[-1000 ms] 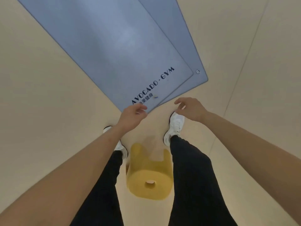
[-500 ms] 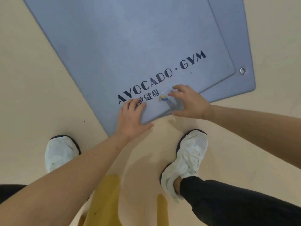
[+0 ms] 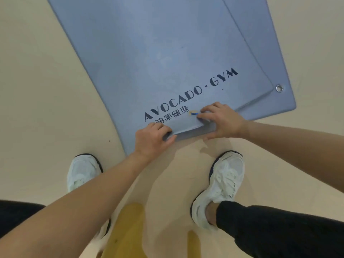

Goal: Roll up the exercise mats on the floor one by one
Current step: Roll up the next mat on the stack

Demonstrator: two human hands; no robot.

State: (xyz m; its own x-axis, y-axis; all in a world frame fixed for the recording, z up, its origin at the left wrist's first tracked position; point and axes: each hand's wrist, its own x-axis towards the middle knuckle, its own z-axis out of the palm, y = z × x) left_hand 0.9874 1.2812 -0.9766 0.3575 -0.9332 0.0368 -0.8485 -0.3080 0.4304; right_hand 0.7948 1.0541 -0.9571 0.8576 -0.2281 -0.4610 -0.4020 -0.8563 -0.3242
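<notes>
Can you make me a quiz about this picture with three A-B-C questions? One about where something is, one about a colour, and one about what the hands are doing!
1. Where is the metal ring? A. on the lower mat's corner B. on a shoe C. on the floor
2. What colour is the top mat? A. red B. green C. blue-grey
3. What do the left hand and right hand do to the top mat? A. hover above it B. grip its near edge C. press its middle
Answers: A, it sits in the corner poking out from under the top mat; C, its surface is blue-grey; B, fingers curl round the lifted edge.
</notes>
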